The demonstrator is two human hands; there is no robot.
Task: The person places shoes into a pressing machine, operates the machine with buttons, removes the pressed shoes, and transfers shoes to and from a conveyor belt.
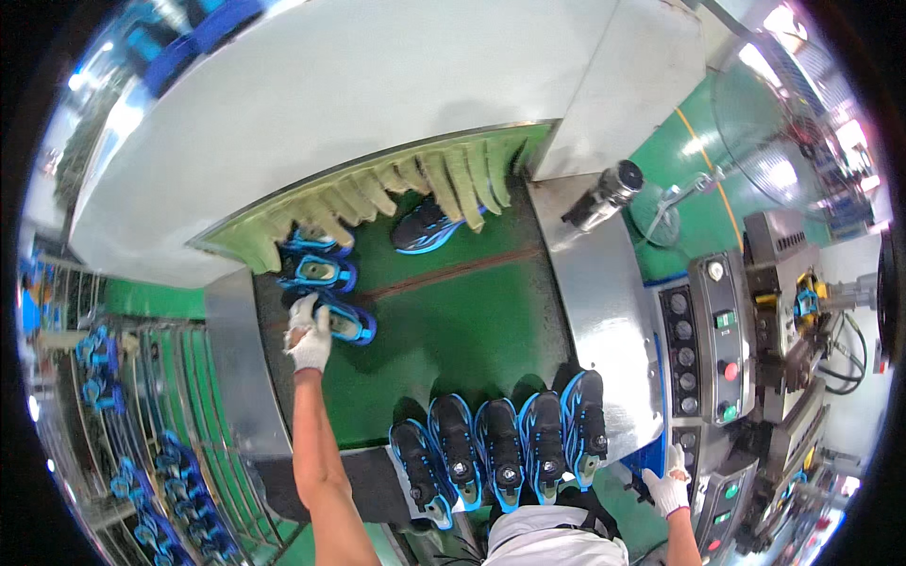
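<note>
My left hand [310,338], in a white glove with bare fingertips, grips a black-and-blue sneaker [349,323] at the left side of the green conveyor belt [453,330]. Two more sneakers lie just beyond it, one [321,273] next to it and another [319,241] partly under the curtain strips. Low at the right, my gloved right hand [668,491] is beside the machine, its fingers partly bent at a dark and blue thing [644,486] too unclear to name. Several black-and-blue sneakers [498,443] stand in a row along the belt's near edge, toes pointing away from me.
Pale green curtain strips [377,189] hang across the opening of a white housing [359,104]; a lone sneaker [425,226] sits beneath them. Control panels [717,340] and a fan [769,123] stand right. Racks of sneakers [179,472] fill the left. A metal cylinder [604,195] rests on the steel ledge.
</note>
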